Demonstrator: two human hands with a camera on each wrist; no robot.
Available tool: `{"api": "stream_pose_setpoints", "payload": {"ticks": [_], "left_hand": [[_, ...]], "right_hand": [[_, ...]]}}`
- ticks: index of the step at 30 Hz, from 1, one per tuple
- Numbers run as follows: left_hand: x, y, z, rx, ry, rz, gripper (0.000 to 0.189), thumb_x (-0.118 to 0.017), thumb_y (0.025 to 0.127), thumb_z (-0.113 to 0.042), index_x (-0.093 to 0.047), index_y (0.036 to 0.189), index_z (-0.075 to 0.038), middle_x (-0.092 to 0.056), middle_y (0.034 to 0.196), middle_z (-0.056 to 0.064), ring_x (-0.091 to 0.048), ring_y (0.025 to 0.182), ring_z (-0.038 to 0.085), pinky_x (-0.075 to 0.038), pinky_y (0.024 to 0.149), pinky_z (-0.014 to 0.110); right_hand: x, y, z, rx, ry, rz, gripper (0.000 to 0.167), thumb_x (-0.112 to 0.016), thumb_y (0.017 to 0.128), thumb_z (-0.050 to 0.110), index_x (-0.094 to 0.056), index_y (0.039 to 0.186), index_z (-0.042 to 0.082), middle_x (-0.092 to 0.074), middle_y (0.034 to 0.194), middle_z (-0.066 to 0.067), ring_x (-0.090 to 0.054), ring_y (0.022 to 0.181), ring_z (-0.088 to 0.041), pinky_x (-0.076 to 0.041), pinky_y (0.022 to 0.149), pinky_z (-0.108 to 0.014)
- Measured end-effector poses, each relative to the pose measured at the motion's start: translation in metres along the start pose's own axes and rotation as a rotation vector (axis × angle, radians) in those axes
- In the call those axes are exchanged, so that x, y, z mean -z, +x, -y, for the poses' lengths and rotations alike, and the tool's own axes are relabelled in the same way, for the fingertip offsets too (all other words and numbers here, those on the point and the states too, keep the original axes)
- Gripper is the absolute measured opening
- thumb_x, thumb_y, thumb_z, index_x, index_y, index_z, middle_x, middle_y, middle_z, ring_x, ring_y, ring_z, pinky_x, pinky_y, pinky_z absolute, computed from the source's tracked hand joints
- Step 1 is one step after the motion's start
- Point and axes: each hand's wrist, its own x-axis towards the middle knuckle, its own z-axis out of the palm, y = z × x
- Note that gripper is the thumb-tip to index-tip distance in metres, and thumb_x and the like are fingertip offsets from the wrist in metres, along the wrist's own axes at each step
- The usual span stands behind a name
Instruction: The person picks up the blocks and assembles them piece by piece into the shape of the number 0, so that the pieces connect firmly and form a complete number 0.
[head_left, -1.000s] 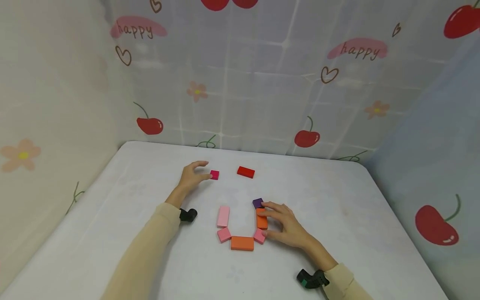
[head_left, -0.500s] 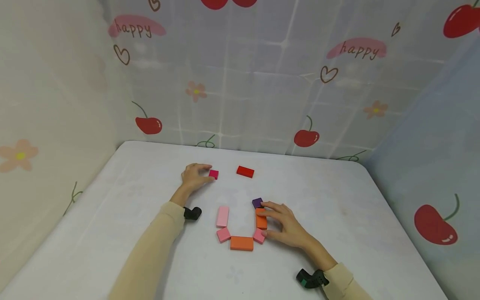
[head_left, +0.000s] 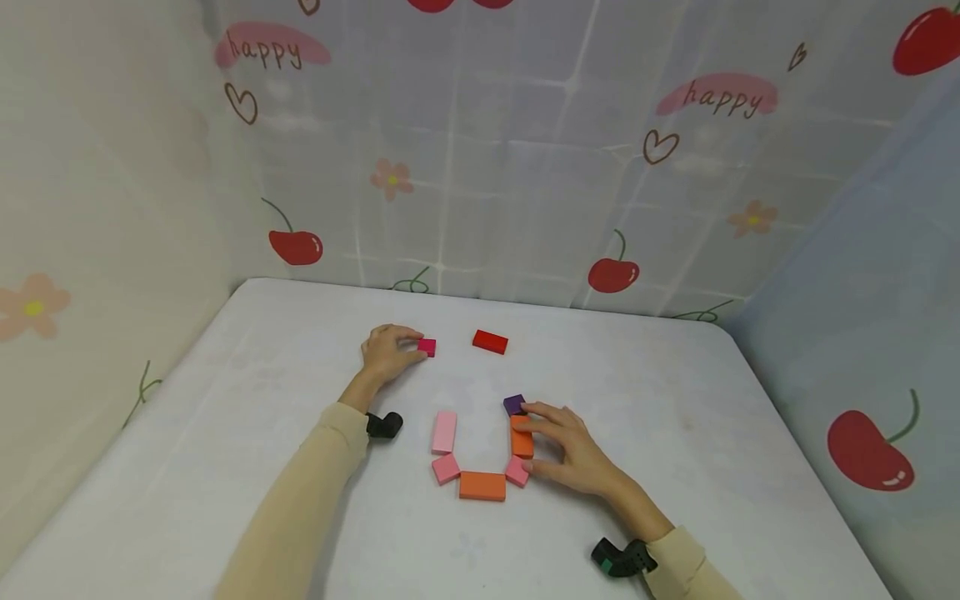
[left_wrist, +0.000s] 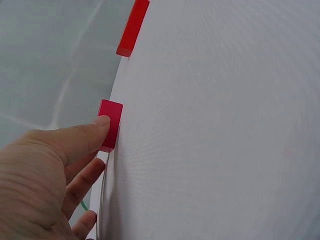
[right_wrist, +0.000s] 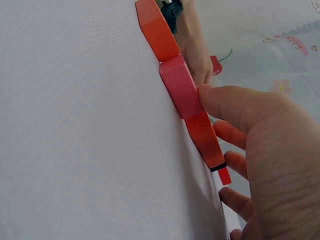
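At the back left of the table, my left hand (head_left: 386, 354) pinches a small magenta block (head_left: 427, 347) between thumb and fingers; the left wrist view shows the thumb on the face of the magenta block (left_wrist: 112, 117). My right hand (head_left: 573, 450) rests along the right side of a U-shaped row of blocks. Its thumb touches a pink block (head_left: 517, 472), and its fingers lie at the orange block (head_left: 521, 442) and the purple block (head_left: 513, 405). In the right wrist view the thumb meets the edge of the pink block (right_wrist: 181, 90), and the fingers are partly hidden behind the blocks.
A red block (head_left: 491, 342) lies to the right of the magenta one. The U also has an orange block (head_left: 482, 486) at its base, a turned pink block (head_left: 446, 468) and a light pink block (head_left: 444, 432) on its left. Curtains (head_left: 480, 167) rise behind the white table (head_left: 637, 375).
My left hand has moved slightly right and closed its thumb and fingers on the magenta block. The right hand stays at the row.
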Motion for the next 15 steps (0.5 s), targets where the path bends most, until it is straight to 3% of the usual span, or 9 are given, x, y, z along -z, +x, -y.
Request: {"api": "stream_pose_setpoints", "payload": {"ticks": [8,12,15], "left_hand": [[-0.0003,-0.0017,0.0009,-0.016,-0.021,-0.032,0.036,-0.075,0.085,-0.024,-0.071,0.117,-0.009,-0.067,0.122,0.013,-0.032,0.139,0.037,-0.016,0.115,0.056],[-0.0022,-0.0026,-0.0018,-0.008,-0.124,-0.045,0.036,-0.076,0.084,-0.020,-0.070,0.118,-0.008,-0.070,0.115,0.014,-0.040,0.134,0.034,-0.022,0.115,0.053],[-0.0034,-0.0059,-0.0069,0.017,-0.213,-0.024,0.037,-0.076,0.084,-0.017,-0.069,0.119,-0.007,-0.068,0.117,0.015,-0.047,0.128,0.032,-0.031,0.113,0.050]], "right_hand": [[0.0006,0.0010,0.0009,0.008,0.001,-0.001,0.047,-0.073,0.083,0.030,-0.064,0.128,0.022,-0.048,0.147,-0.008,-0.039,0.138,-0.034,-0.015,0.110,-0.072],[0.0010,0.0016,-0.0003,0.024,0.007,-0.012,0.047,-0.073,0.083,0.030,-0.064,0.128,0.021,-0.048,0.146,-0.008,-0.039,0.138,-0.034,-0.014,0.110,-0.072],[0.0002,0.0012,-0.0013,0.027,0.010,-0.010,0.047,-0.073,0.083,0.030,-0.064,0.128,0.020,-0.048,0.146,-0.008,-0.039,0.138,-0.034,-0.014,0.110,-0.072]]}}
